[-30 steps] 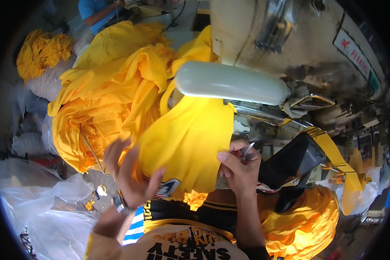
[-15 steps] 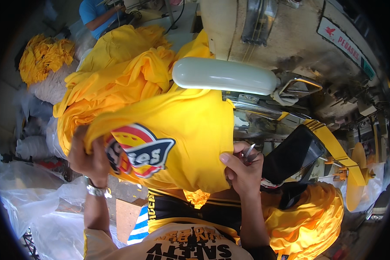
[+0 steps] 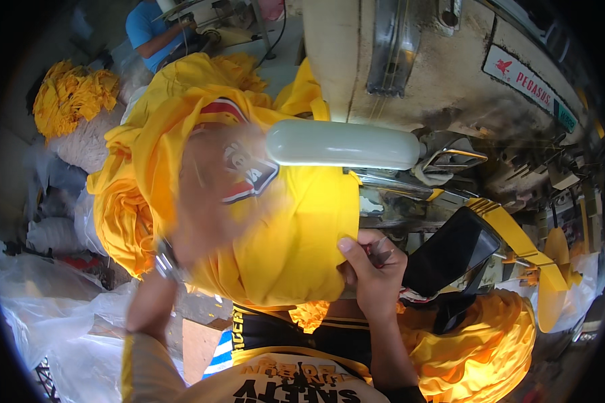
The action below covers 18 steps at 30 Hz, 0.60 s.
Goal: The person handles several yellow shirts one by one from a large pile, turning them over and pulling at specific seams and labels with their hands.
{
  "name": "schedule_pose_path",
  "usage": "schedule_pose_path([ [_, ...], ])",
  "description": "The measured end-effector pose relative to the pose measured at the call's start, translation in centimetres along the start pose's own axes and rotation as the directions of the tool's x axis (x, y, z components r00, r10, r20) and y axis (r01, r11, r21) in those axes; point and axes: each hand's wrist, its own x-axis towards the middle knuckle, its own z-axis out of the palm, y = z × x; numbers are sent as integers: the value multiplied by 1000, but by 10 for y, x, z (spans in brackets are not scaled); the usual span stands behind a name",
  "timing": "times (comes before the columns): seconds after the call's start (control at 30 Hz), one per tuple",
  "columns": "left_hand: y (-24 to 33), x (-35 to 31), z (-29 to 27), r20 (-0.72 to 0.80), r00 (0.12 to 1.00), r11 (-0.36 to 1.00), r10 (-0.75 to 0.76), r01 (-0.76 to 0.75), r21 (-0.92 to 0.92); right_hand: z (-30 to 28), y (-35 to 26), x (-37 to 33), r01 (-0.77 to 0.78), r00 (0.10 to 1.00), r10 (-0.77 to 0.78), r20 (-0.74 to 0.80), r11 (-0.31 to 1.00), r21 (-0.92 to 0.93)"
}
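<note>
A yellow shirt (image 3: 306,221) with a red, white and dark printed patch lies spread in front of me, its hemmed right edge beside the sewing machine. My right hand (image 3: 373,269) pinches the lower right of that edge between thumb and fingers. Tucked in the same hand is a small metal tool (image 3: 382,256), apparently thread snips, partly hidden by the fingers. My left hand (image 3: 212,188), with a metal watch (image 3: 168,260) at the wrist, passes over the patch; motion smears its fingers. A white rounded tube (image 3: 343,144) extends above the shirt's upper edge.
The beige sewing machine (image 3: 437,80) fills the upper right. A black screen-like device (image 3: 454,254) stands by a yellow bracket (image 3: 517,232). Yellow cloth heaps (image 3: 202,84) lie far left and on my right (image 3: 477,342). Clear plastic sheets (image 3: 67,322) spread lower left. A person in blue (image 3: 151,30) sits beyond.
My left hand has moved right and up from the shirt's left side to over the patch. The left part of the shirt now lies lower and further back. My right hand keeps its pinch.
</note>
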Motion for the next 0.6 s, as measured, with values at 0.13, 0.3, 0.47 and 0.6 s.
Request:
schedule_pose_path([
  [0.13,67,-78,50,155,986,998,61,-57,-34,21,-1,-2,186,982,-187,-19,982,-42],
  [0.3,57,-59,57,73,992,988,105,-113,110,15,-12,1,186,982,-185,-31,982,43],
  [0.47,42,-27,39,93,973,975,212,-217,55,26,-13,8,195,979,-191,-68,979,61],
  [0.6,39,-13,35,151,962,971,226,-235,44,28,-16,8,240,964,-241,-108,970,-24],
])
